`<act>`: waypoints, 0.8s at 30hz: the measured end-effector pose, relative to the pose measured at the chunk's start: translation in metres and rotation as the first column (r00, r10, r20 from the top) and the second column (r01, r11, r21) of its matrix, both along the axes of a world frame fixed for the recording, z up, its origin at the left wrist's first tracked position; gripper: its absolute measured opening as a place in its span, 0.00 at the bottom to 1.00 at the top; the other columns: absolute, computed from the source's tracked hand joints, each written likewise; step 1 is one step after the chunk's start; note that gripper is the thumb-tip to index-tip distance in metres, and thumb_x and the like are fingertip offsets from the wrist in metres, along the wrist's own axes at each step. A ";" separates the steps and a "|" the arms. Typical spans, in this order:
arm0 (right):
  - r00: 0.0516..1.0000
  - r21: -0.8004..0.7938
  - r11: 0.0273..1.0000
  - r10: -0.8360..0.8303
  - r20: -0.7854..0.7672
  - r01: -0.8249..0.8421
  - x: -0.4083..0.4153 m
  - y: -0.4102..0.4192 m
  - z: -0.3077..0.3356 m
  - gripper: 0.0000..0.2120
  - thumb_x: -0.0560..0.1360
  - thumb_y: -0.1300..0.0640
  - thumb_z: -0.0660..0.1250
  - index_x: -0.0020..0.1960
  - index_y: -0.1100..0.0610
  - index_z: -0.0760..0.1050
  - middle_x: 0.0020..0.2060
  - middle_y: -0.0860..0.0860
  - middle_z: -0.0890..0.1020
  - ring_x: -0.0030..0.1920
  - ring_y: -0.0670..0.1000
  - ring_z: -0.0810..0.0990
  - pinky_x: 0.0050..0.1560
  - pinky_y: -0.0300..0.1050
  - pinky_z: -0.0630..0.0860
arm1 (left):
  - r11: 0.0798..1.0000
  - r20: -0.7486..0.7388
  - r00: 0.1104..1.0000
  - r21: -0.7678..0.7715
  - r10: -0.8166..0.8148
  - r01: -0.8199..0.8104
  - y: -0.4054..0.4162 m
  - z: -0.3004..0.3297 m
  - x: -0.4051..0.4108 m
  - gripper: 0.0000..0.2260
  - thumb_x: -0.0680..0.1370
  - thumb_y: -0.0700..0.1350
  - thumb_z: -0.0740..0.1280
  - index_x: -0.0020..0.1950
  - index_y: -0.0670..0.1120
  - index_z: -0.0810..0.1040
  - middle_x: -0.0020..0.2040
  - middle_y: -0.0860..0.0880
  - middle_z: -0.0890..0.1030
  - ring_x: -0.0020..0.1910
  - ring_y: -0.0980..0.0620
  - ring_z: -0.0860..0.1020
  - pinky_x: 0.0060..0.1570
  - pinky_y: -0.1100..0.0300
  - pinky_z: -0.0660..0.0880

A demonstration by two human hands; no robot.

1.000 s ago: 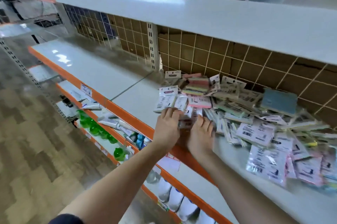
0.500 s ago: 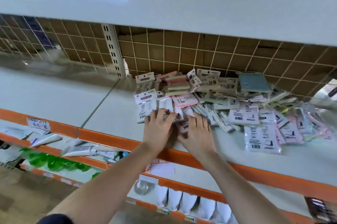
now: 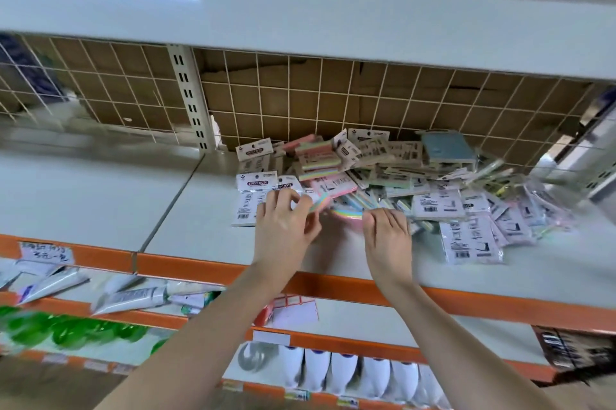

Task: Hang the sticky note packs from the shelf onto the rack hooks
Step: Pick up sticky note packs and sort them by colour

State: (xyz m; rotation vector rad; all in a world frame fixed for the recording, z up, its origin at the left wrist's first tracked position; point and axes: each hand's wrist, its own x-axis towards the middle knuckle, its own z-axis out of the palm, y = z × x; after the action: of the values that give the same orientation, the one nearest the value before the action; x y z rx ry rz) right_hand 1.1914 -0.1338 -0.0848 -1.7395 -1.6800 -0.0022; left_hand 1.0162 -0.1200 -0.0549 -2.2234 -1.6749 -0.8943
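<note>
Fingers [image 3: 305, 206] of both hands pinch striped pack [image 3: 346, 213] | long axis left-right

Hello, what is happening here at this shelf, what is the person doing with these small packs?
A person is picking sticky note packs out of a loose pile on the grey shelf. The left hand pinches a pastel pack at the pile's front edge, and the right hand curls its fingers on the striped pack beside it. No pack is hung yet; most lie heaped against the wire grid back. No hooks are in view.
</note>
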 end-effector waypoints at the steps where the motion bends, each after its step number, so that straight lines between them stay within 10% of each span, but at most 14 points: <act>1: 0.998 0.016 1.000 -0.011 -0.060 0.012 0.001 -0.001 0.000 0.23 0.79 0.49 0.48 0.43 0.61 0.76 0.38 0.56 0.80 0.45 0.59 0.75 0.46 0.53 0.71 | 0.999 0.071 0.997 -0.053 0.002 0.002 0.000 0.004 0.000 0.08 0.72 0.46 0.72 0.46 0.44 0.80 0.41 0.43 0.79 0.39 0.42 0.77 0.36 0.53 0.75; 5: 0.870 -0.064 0.993 -0.122 -0.479 0.104 0.010 -0.007 -0.001 0.17 0.82 0.50 0.55 0.34 0.50 0.63 0.26 0.47 0.69 0.28 0.44 0.69 0.28 0.40 0.60 | 0.911 0.544 0.829 -0.394 0.126 0.120 0.005 0.011 -0.001 0.06 0.79 0.45 0.61 0.43 0.45 0.71 0.35 0.48 0.75 0.33 0.46 0.74 0.28 0.58 0.67; 9: 0.814 -0.129 0.990 -0.127 -0.567 0.065 0.028 -0.012 0.009 0.12 0.80 0.50 0.60 0.38 0.51 0.70 0.27 0.47 0.73 0.27 0.44 0.72 0.27 0.39 0.66 | 0.729 0.847 0.245 -0.530 0.471 0.433 0.005 0.015 -0.005 0.06 0.79 0.43 0.65 0.45 0.42 0.74 0.45 0.42 0.78 0.38 0.49 0.77 0.30 0.62 0.78; 11: 0.728 -0.187 0.982 -0.141 -0.670 0.018 0.033 -0.014 0.014 0.08 0.80 0.54 0.62 0.46 0.57 0.74 0.31 0.49 0.78 0.28 0.47 0.77 0.27 0.41 0.72 | 0.672 0.827 0.105 -0.517 0.553 0.530 0.001 0.010 -0.005 0.05 0.78 0.41 0.67 0.50 0.40 0.75 0.48 0.39 0.79 0.42 0.46 0.79 0.34 0.59 0.81; 15: 0.186 -0.237 0.967 -0.216 -0.958 -0.095 0.038 -0.028 0.026 0.06 0.79 0.60 0.64 0.54 0.61 0.75 0.40 0.55 0.81 0.37 0.50 0.80 0.35 0.40 0.78 | 0.636 0.789 -0.116 -0.388 0.603 0.667 -0.005 0.004 -0.002 0.07 0.76 0.35 0.67 0.51 0.43 0.72 0.46 0.41 0.82 0.39 0.47 0.81 0.27 0.61 0.78; 18: -0.125 -0.172 0.961 -0.202 -0.971 -0.215 0.045 -0.040 0.030 0.06 0.76 0.65 0.66 0.50 0.56 0.75 0.40 0.55 0.84 0.38 0.52 0.84 0.36 0.41 0.79 | 0.581 0.776 -0.182 -0.272 0.604 0.767 -0.009 0.003 0.007 0.08 0.76 0.32 0.64 0.48 0.44 0.74 0.39 0.46 0.84 0.34 0.51 0.83 0.31 0.62 0.79; 24: -0.206 -0.082 0.931 -0.164 -0.965 -0.357 0.063 -0.058 0.036 0.20 0.65 0.68 0.70 0.55 0.57 0.75 0.46 0.58 0.83 0.44 0.56 0.84 0.41 0.46 0.79 | 0.384 0.774 -0.090 -0.206 0.627 0.900 -0.019 0.002 0.026 0.14 0.71 0.29 0.65 0.53 0.43 0.76 0.46 0.43 0.82 0.39 0.48 0.82 0.37 0.60 0.81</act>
State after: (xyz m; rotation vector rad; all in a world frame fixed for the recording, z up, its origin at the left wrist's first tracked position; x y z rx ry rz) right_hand 1.2547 -0.1913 -0.0486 -0.9657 -0.4040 1.5205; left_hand 1.0423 -0.1387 -0.0524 -2.1550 -3.0787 -3.3710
